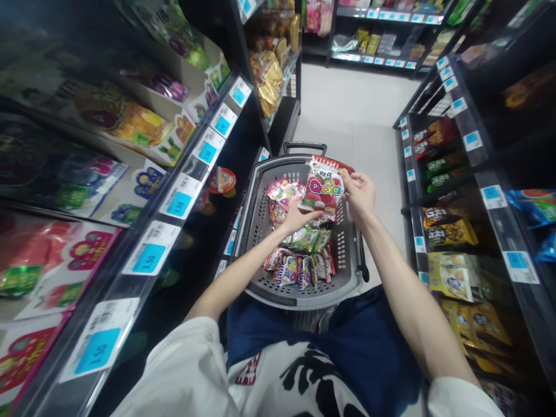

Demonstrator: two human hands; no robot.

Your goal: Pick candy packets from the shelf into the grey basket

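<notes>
A bag of gummy candy (pixel 324 188) with a red striped top edge is held up over the grey shopping basket (pixel 296 301). My right hand (pixel 359 194) pinches its upper right edge, fingers closed. At the lower left corner is my left hand (pixel 299 219), its thumb stretched along the bottom edge and some fingers hidden; it appears to grip the bag there. Pink candy bags (pixel 282 193) lie in the basket's far left part. Green packets (pixel 306 238) rest in the middle, and several small striped packets (pixel 289 271) stand in the near part.
On the left, a shelf edge with price tags (pixel 150 255) runs beside boxes of candy bags (pixel 143 124). Snack packets (pixel 452 231) fill the right-hand shelves. Ahead are the pale floor (pixel 347 104) and another shelf unit (pixel 373 58). The basket's handle (pixel 305 145) points forward.
</notes>
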